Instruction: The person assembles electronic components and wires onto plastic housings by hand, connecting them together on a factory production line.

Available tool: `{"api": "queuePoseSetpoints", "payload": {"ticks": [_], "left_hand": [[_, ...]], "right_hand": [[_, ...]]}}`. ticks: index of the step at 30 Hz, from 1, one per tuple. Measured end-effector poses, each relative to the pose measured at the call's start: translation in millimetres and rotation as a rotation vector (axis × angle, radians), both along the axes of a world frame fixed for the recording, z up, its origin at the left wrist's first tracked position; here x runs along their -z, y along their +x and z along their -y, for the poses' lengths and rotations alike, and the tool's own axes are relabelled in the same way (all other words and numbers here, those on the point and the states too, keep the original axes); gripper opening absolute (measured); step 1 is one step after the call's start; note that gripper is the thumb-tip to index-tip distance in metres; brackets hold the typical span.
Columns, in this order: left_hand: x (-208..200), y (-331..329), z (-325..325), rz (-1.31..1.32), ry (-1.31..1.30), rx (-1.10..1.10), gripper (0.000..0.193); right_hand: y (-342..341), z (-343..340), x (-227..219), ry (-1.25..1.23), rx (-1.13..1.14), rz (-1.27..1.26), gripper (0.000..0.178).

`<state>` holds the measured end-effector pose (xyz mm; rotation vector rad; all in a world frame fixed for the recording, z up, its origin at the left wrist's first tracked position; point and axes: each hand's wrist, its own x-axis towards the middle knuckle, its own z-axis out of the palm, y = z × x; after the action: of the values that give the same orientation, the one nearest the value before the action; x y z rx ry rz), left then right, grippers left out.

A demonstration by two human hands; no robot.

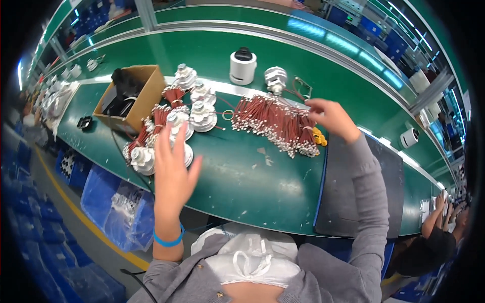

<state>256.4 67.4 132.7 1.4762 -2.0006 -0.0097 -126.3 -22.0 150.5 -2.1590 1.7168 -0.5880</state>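
My left hand is open, fingers spread, over the near edge of a group of white round plastic parts with stepped tops. Its fingertips overlap one of these parts, and contact cannot be made out. At the right end of a wide row of red-brown wires with white connectors, my right hand is closed, its fingers bent around the upper wire ends. Yellow pieces lie just below that hand. Shorter bundles of red wires lie among the white parts on the left.
A cardboard box with black items stands at the left back. Behind the wires are a white cylindrical housing and a white part. A dark mat covers the right side. A blue bin sits below the table's left edge.
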Motion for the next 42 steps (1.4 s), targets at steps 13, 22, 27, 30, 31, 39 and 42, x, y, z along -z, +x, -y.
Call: {"api": "queuePoseSetpoints", "payload": {"ticks": [13, 22, 27, 30, 31, 39, 42], "left_hand": [[57, -149, 108, -0.47, 0.691, 0.54, 0.049], [-27, -115, 239, -1.174, 1.198, 0.067, 0.034], [-87, -92, 321, -1.357, 1.194, -0.184, 0.029], [-82, -109, 347, -1.862, 1.148, -0.417, 0.028], [-79, -119, 347, -1.978, 1.232, -0.463, 0.028], [-56, -172, 335, -2.044, 1.448, -0.249, 0.031], [-62, -191, 311, -2.119, 1.332, -0.198, 0.03]], "right_hand": [[-60, 350, 71, 0.195, -0.201, 0.063, 0.089], [-109, 497, 28, 0.348, 0.154, 0.759, 0.057], [-30, 426, -107, 0.167, 0.404, 0.821, 0.031], [61, 307, -156, 0.751, -0.011, 0.827, 0.013], [85, 273, -154, 0.895, -0.188, 0.69, 0.018], [148, 111, -158, 0.608, -0.191, 0.484, 0.032], [134, 70, -158, 0.285, -0.289, 0.539, 0.019]]}}
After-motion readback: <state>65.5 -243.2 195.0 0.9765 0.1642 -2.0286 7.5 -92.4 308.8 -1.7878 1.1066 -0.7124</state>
